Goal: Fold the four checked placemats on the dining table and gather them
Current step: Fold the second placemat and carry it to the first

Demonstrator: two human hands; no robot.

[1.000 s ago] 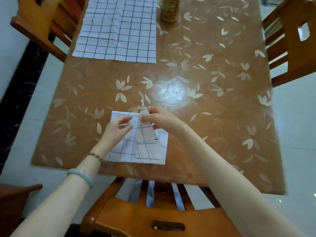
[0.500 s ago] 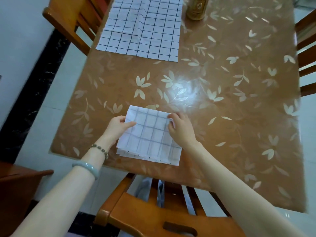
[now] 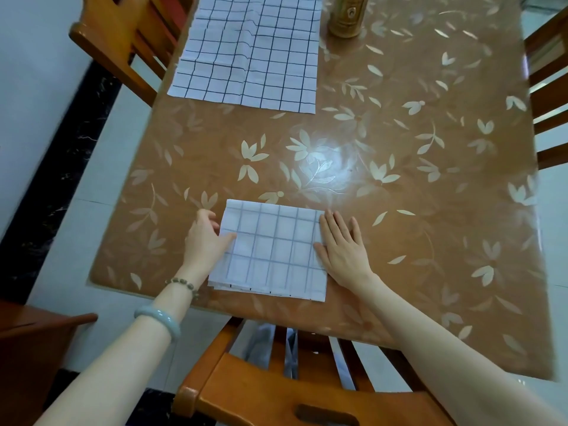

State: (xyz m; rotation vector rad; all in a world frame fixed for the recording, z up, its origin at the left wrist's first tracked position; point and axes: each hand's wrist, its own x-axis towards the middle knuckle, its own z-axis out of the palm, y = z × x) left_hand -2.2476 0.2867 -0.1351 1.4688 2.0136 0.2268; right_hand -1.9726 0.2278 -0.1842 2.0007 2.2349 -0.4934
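A folded white placemat with a dark check [image 3: 273,250] lies flat near the front edge of the dining table [image 3: 415,167], with several layers showing along its near edge. My left hand [image 3: 207,241] rests at its left edge, thumb on the cloth. Flat against the cloth's right edge lies my right hand [image 3: 341,247], fingers spread, palm down. A second checked placemat [image 3: 249,50] lies unfolded at the far left of the table, creased across its middle. No other placemats are in view.
A gold cylindrical tin [image 3: 345,15] stands just right of the far placemat. Wooden chairs stand at the front [image 3: 276,392], far left [image 3: 123,35] and right [image 3: 550,87]. The brown table has a leaf pattern with glare in the middle.
A second ago my right hand held a flap of the placemat upright. That flap is now folded down flat, and both hands have moved out to the cloth's side edges.
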